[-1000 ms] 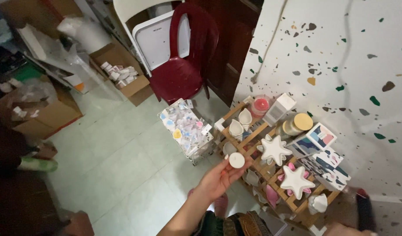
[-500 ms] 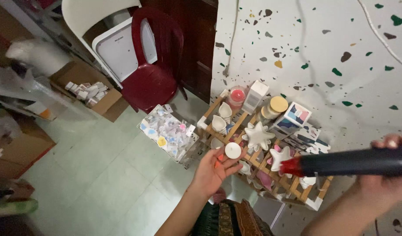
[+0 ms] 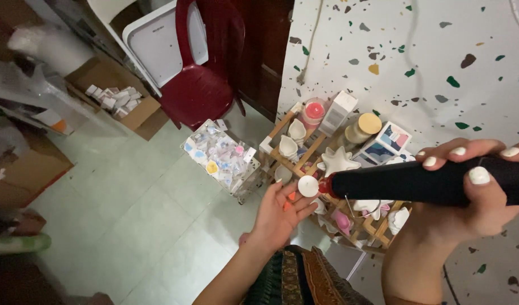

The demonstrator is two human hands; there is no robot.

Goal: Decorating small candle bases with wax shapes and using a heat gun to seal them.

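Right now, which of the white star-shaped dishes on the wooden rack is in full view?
The upper star dish, beside the patterned box; the lower star dish is largely hidden behind the black tool.

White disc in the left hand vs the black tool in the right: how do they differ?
The white disc is small, round and flat; the black tool is long, dark, with a red tip. The disc rests on the fingertips of the open left hand; the right hand wraps around the tool. The red tip reaches the disc.
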